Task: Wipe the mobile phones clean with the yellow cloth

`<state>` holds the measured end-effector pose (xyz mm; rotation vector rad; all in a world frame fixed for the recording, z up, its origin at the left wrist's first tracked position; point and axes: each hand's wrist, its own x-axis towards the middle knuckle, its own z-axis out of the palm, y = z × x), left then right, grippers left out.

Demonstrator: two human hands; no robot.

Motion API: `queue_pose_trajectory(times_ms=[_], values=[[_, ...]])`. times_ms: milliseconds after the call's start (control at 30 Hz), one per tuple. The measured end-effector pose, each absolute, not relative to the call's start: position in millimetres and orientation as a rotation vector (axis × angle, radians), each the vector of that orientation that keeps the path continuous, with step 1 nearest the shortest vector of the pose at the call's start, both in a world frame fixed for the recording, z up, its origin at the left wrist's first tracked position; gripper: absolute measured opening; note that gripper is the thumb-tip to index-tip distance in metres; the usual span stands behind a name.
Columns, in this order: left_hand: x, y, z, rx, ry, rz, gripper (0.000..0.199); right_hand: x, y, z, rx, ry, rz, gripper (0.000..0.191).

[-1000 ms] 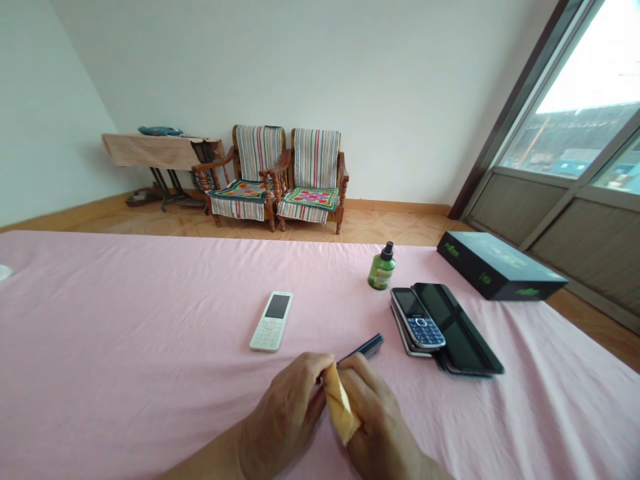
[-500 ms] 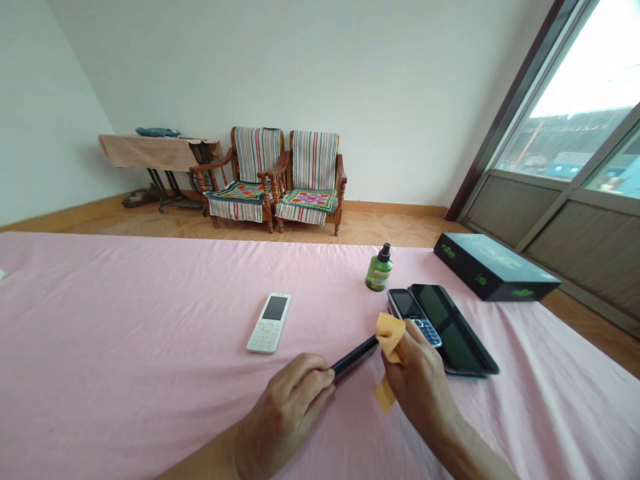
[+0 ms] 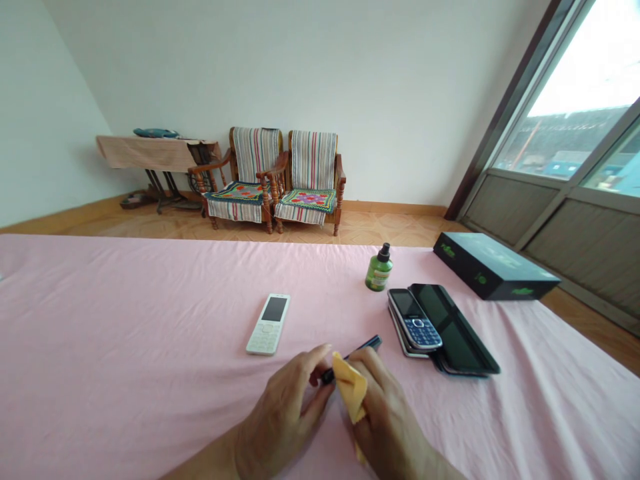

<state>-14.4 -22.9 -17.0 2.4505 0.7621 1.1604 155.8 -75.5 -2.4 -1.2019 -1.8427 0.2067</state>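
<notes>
A slim dark phone-like object (image 3: 371, 343) is seen edge-on between my hands, so its exact kind is hard to tell. My left hand (image 3: 287, 403) has its thumb and fingers around the near end. A small yellow cloth (image 3: 351, 390) with a zigzag edge is bunched in my right hand (image 3: 387, 410), which is closed against the object's middle and covers part of it. To the left lies a white keypad phone (image 3: 269, 325), face up. On the right, a dark blue keypad phone (image 3: 421, 330) rests on another device, beside a black tablet (image 3: 457, 333).
A green bottle with a black cap (image 3: 379, 270) stands beyond the phones. The black box (image 3: 493, 263) sits at the far right of the pink cloth (image 3: 125, 333). Two wooden chairs (image 3: 307, 160) and a draped table (image 3: 150, 155) are by the wall.
My right hand has moved left and toward me with the yellow cloth, from the object's far end to nearer my left hand. The left hand's fingers have shifted their hold.
</notes>
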Motion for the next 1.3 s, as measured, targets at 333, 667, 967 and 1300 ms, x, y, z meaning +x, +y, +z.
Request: queue_pose_trajectory(times_ms=[333, 667, 967, 1300], values=[[-9.3, -22.3, -7.1, 2.500, 0.614, 1.063, 0.022, 200.2, -57.6, -3.1, -1.625, -1.606, -0.020, 0.020], [-16.3, -16.7, -5.4, 2.513, 0.713, 1.185, 0.023, 202.0, -58.9, -2.5, -1.660, -1.611, 0.205, 0.020], [-17.1, -14.6, -9.1, 2.523, 0.704, 1.171, 0.027, 192.3, -60.8, -10.2, -1.733, -1.585, 0.369, 0.024], [-15.1, -10.8, -11.3, 2.470, 0.816, 1.122, 0.031, 189.8, -60.4, -13.4, -1.763, -1.566, 0.291, 0.026]])
